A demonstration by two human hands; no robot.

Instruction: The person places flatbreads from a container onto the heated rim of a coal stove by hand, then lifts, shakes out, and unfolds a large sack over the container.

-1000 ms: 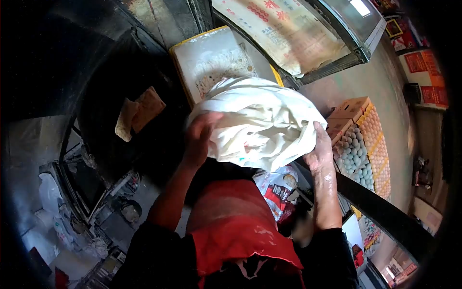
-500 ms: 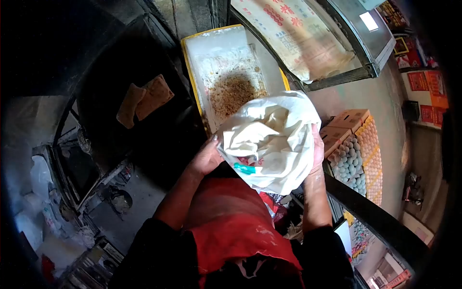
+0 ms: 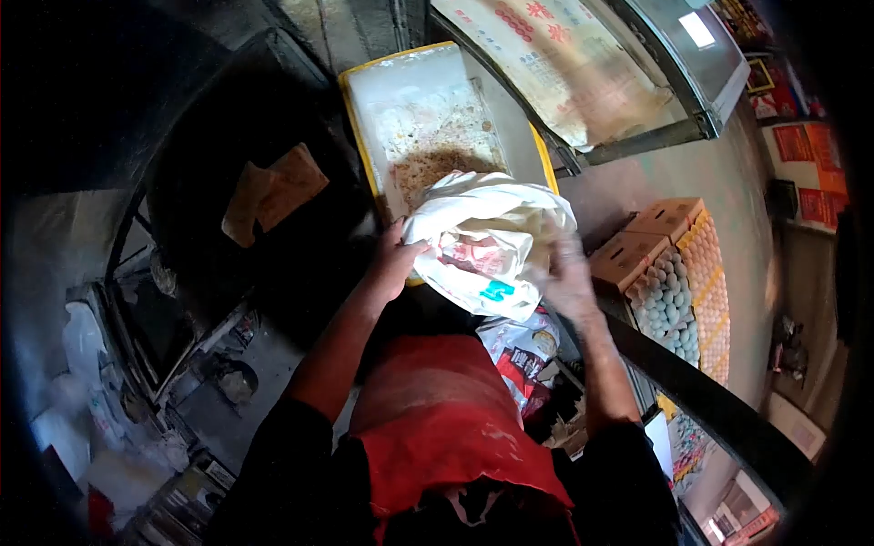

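A white cloth or plastic sack (image 3: 492, 205), its mouth folded and bunched, is held over the near end of a white bin with a yellow rim (image 3: 366, 150). Red and teal printing shows on the sack. My left hand (image 3: 391, 266) is closed on the sack's left edge, thumb on top. At the sack's right side, my right hand (image 3: 566, 278) is smeared by motion, so its grip cannot be made out. Brown crumbs (image 3: 435, 168) lie on the bin's floor, partly covered by the sack. What the sack contains is hidden.
Left of the bin, two flat brown pieces (image 3: 278, 196) lie on a dark round surface. A printed sack (image 3: 555, 55) covers a surface at the upper right. Trays of eggs (image 3: 669, 300) and cardboard boxes (image 3: 642, 241) stand to the right, beyond a dark bar (image 3: 701, 400).
The sack has moved slightly away from me and tilted, showing more of its printed side. My right hand has shifted along its right edge. A printed packet below has come into view.
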